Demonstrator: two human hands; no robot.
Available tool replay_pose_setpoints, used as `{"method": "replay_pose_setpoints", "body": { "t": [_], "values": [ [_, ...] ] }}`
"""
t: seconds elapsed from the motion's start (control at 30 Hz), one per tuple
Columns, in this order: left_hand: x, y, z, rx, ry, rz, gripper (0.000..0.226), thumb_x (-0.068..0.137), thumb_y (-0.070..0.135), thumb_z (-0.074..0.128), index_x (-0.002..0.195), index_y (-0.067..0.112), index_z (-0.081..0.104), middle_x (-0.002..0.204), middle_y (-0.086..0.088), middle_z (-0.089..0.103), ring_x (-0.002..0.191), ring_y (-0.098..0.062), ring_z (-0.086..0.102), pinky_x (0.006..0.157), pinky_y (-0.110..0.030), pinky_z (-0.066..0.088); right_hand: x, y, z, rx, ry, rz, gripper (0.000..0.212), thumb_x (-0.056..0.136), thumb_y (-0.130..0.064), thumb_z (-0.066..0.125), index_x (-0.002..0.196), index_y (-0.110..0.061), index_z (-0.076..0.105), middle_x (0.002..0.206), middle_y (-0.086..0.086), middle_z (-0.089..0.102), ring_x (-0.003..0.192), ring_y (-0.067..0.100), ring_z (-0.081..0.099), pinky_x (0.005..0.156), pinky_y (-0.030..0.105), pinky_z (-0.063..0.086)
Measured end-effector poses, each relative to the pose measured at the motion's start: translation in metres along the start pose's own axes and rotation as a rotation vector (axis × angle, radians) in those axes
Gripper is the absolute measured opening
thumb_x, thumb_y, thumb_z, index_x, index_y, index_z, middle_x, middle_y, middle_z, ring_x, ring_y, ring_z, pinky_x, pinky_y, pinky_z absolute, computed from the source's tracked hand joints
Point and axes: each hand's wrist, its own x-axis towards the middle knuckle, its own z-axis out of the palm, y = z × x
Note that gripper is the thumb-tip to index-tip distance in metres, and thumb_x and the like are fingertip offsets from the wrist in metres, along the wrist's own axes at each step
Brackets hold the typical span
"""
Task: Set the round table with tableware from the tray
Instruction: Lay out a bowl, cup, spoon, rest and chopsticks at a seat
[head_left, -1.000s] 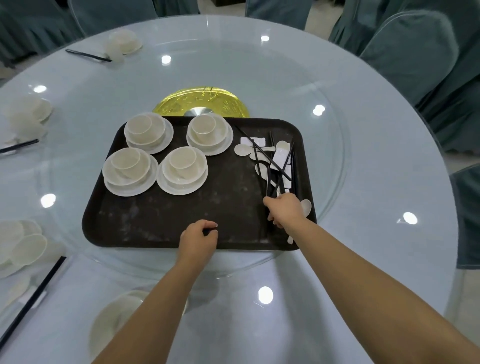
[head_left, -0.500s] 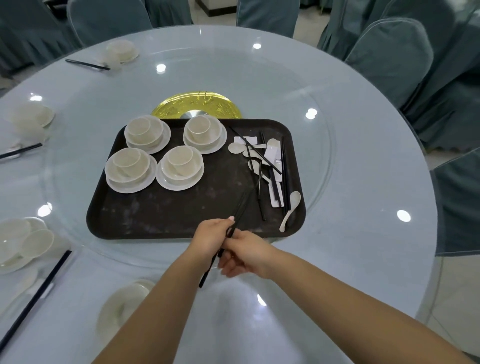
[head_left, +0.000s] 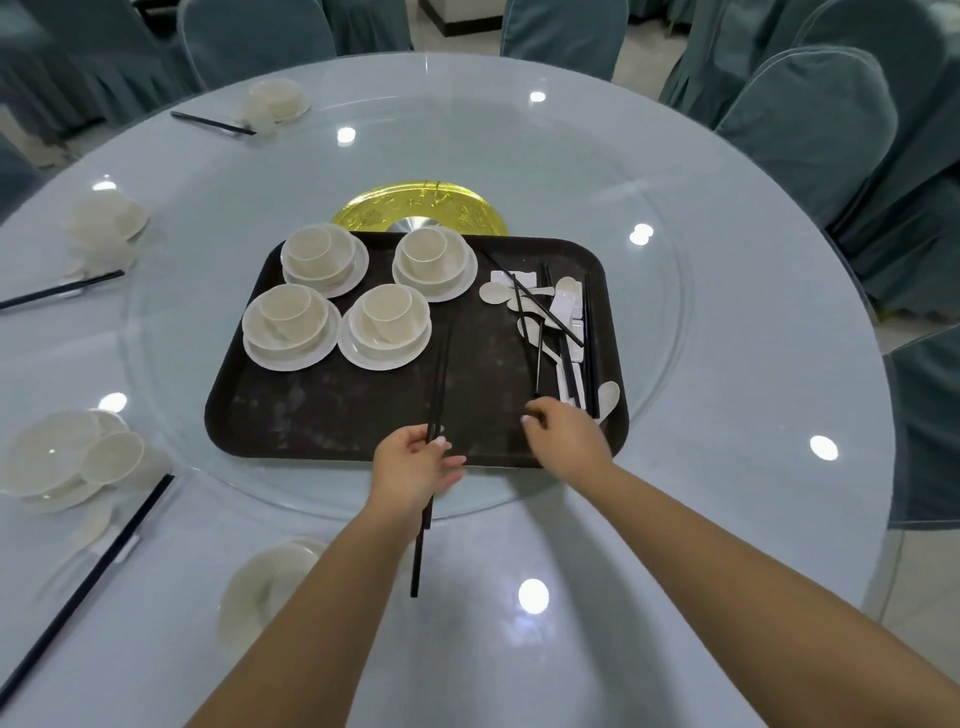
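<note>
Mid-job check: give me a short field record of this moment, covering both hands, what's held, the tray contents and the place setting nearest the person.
left hand: grips a pair of black chopsticks, tips out over the tray
right hand: holds nothing, fingers loosely curled, over the tray's near right corner
tray: dark, on the glass turntable
tray, left part: four stacked bowl sets
tray, right part: loose pile of chopsticks, white spoons and rests
nearest place setting: a plate under the left forearm; no chopsticks beside it yet
</note>
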Motion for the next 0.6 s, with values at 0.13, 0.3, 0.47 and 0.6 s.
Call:
{"method": "replay_pose_setpoints", "body": {
  "t": [0.13, 0.3, 0.47, 0.6],
  "values": [
    [-0.001, -0.006, -0.001, 0.004, -0.009, -0.013, 0.016, 0.097, -0.002, 0.049, 0.108, 0.005, 0.058, 0.094, -0.011, 0.062, 0.076, -0.024, 0.07, 0.064, -0.029, 0.06, 0.018, 0.024, -0.003, -0.168, 0.035, 0.07, 0.037, 0.097, -0.017, 0.039, 0.13, -0.018, 0.056, 0.111, 0.01, 0.064, 0.103, 0.031, 0.06, 0.073, 0.035, 0.046],
    [0.003, -0.009, -0.003, 0.017, -0.008, -0.045, 0.019, 0.097, -0.002, 0.048, 0.111, 0.006, 0.059, 0.091, -0.009, 0.062, 0.074, -0.025, 0.07, 0.06, -0.028, 0.06, 0.029, 0.038, -0.011, -0.278, 0.07, 0.088, 0.027, 0.097, -0.018, 0.037, 0.112, -0.015, 0.06, 0.086, 0.007, 0.052, 0.087, 0.03, 0.06, 0.065, 0.032, 0.046],
    [0.006, -0.014, 0.0, 0.066, -0.015, -0.068, 0.021, 0.097, -0.002, 0.05, 0.114, 0.006, 0.058, 0.097, -0.011, 0.062, 0.077, -0.025, 0.07, 0.06, -0.028, 0.06, 0.038, 0.046, -0.017, -0.228, 0.056, 0.169, 0.027, 0.097, -0.03, 0.045, 0.109, -0.01, 0.057, 0.109, 0.012, 0.054, 0.079, 0.029, 0.058, 0.068, 0.032, 0.043],
    [0.007, -0.015, 0.004, 0.058, -0.021, -0.074, 0.019, 0.096, -0.002, 0.05, 0.109, 0.01, 0.057, 0.095, -0.011, 0.062, 0.074, -0.024, 0.069, 0.061, -0.028, 0.061, 0.042, 0.046, -0.012, -0.172, 0.072, 0.221, 0.037, 0.093, -0.042, 0.056, 0.115, -0.012, 0.052, 0.113, 0.01, 0.054, 0.091, 0.03, 0.061, 0.069, 0.033, 0.044]
  ]
}}
